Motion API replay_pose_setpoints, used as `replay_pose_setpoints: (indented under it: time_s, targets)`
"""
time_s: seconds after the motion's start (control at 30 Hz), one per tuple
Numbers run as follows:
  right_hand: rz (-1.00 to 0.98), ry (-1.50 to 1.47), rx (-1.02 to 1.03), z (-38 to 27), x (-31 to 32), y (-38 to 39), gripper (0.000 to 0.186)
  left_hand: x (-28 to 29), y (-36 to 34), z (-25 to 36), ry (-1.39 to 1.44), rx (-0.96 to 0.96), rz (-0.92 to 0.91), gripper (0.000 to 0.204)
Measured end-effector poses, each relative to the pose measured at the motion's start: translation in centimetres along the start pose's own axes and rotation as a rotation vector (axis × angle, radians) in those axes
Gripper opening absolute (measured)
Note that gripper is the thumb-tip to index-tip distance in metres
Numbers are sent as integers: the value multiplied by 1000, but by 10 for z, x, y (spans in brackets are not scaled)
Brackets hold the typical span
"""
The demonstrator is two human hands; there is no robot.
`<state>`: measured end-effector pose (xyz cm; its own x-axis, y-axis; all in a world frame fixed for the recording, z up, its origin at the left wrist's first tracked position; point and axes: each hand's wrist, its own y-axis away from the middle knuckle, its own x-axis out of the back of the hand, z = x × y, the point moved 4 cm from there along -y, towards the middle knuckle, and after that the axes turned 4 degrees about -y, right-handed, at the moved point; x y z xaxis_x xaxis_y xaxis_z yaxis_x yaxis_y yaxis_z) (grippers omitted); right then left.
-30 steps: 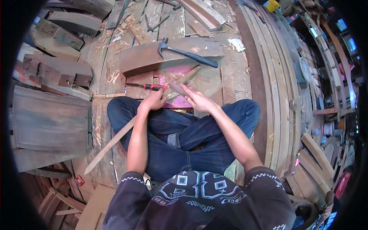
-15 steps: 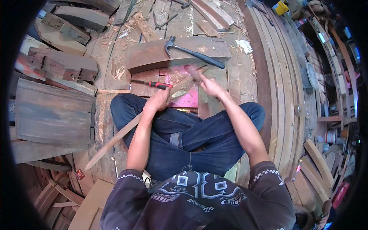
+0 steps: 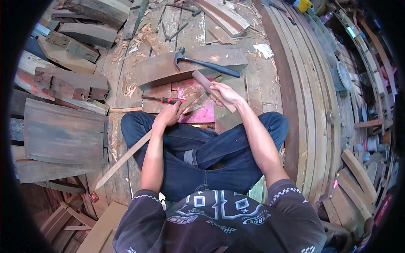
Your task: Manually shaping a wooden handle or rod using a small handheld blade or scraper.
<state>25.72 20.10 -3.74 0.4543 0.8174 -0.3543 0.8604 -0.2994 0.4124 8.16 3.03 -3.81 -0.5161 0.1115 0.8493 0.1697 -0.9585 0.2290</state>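
My left hand [image 3: 168, 114] is closed around a long, narrow wooden strip [image 3: 124, 159]. The strip slants from the floor at the lower left, over my left thigh, to a far end by my right hand. A short flat piece of wood [image 3: 201, 79] is gripped in my right hand [image 3: 225, 95] and lies across the strip's far end; whether the two touch, I cannot tell. Just beyond my left fingers is a screwdriver-like tool with a red and black handle [image 3: 169, 100]. Beneath the strip's far part is a pink sheet [image 3: 206, 114] scattered with wood dust.
A claw hammer [image 3: 206, 64] rests on a thick wooden block [image 3: 156, 74] ahead of me. Pincers [image 3: 171, 33] and shavings lie farther off. Cut timbers [image 3: 65, 130] are stacked at left, and long planks [image 3: 301, 84] run along the right.
My right hand has shifted slightly toward me and left. Its wooden piece, blurred before, now shows clearly and slants across the strip. My left hand keeps its hold.
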Motion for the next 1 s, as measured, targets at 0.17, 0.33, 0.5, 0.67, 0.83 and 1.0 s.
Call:
replay_pose_setpoints:
  time_s: [0.17,0.33,0.5,0.67,0.83,1.0]
  targets:
    - [-64,-134,21,-13,-12,11,47,4,0,5,-6,37,-94,35]
    - [55,-128,67,-13,-9,8,45,0,-10,7,-62,24,-173,36]
    - [268,300,14,-7,7,-3,42,-20,-20,6,-82,6,-118,34]
    - [375,1071,728,22,7,-17,62,-18,-28,13,29,-39,-136,34]
    - [20,1087,573,28,-55,-7,65,-20,-24,-17,101,-25,-201,41]
    - [2,1066,545,30,-38,-12,66,-3,-13,-8,172,137,-343,50]
